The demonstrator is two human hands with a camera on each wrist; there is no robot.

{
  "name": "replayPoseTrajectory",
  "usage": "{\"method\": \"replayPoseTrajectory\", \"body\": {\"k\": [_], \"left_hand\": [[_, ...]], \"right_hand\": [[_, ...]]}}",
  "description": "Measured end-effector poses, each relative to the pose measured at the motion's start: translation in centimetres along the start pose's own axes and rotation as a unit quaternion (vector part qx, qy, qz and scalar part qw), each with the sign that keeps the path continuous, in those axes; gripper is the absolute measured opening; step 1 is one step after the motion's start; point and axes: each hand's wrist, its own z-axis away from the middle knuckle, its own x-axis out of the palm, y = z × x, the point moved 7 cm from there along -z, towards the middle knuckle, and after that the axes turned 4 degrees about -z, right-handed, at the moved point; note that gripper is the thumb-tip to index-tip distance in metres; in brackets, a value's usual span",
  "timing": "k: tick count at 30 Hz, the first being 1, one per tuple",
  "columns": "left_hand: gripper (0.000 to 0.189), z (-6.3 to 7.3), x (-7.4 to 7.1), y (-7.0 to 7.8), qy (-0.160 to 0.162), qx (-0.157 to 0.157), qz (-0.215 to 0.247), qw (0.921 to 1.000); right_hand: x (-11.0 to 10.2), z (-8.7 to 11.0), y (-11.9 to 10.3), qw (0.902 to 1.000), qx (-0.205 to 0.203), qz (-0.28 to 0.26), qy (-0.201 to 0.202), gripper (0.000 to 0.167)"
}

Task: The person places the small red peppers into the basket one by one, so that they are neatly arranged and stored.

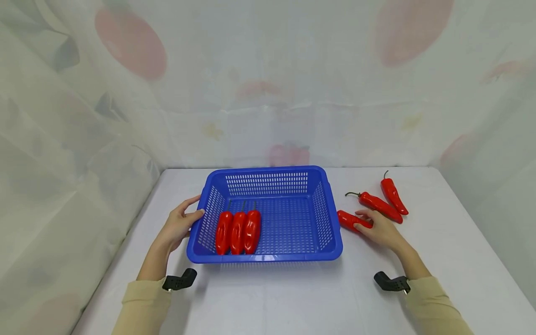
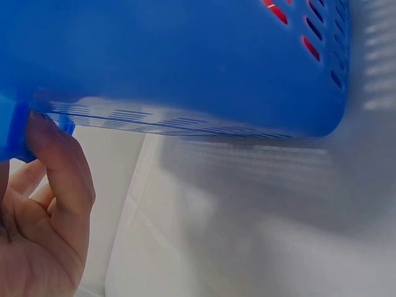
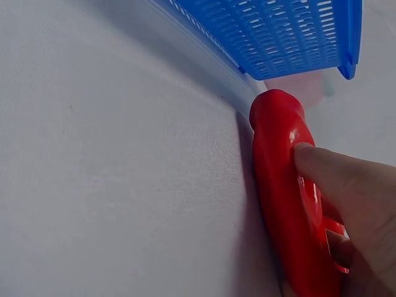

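Right hand [image 1: 378,230] pinches red chili pepper [image 1: 347,220], just right of blue plastic basket [image 1: 268,257]; left hand [image 1: 176,228] grips basket's left rim. Glossy pepper: probably light, firm, slightly slippery; best held round its thick middle.

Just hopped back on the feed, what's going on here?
A person's left hand grips the left rim of a blue basket, while the right hand holds a red pepper between thumb and fingers, just outside the basket's right side. Three peppers lie side by side in the left part of the basket, stems pointing away from the person. Two more peppers lie on the white table, beyond the right hand.
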Motion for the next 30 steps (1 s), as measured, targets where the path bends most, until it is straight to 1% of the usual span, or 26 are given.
{"method": "replayPoseTrajectory", "body": {"k": [5,8,15,18,22,30], "left_hand": [[0.059,-0.1,0.0,-0.2,0.0,-0.002,0.004,1.0],[0.059,-0.1,0.0,-0.2,0.0,-0.002,0.006,1.0],[0.061,-1.6,-0.5,-2.4,0.006,-0.002,0.01,0.9999],[0.062,-1.8,-0.6,-2.6,0.005,-0.002,0.01,0.9999],[0.062,-1.6,-0.5,-2.2,0.002,-0.005,0.013,0.9999],[0.06,-0.2,-0.1,-0.3,-0.002,-0.003,0.009,1.0]], "right_hand": [[0.3,0.1,-0.1,0.9999,-0.013,-0.001,-0.004,0.045],[0.3,0.1,0.0,0.9999,-0.013,-0.002,0.0,0.043],[0.4,0.2,0.5,0.9999,0.002,-0.008,0.014,0.045],[0.3,0.3,0.6,0.9997,0.008,-0.01,0.021,0.046],[0.3,0.4,0.6,0.9994,0.016,-0.014,0.026,0.047],[-0.2,0.4,0.4,0.9991,0.025,-0.01,0.034,0.048]]}}
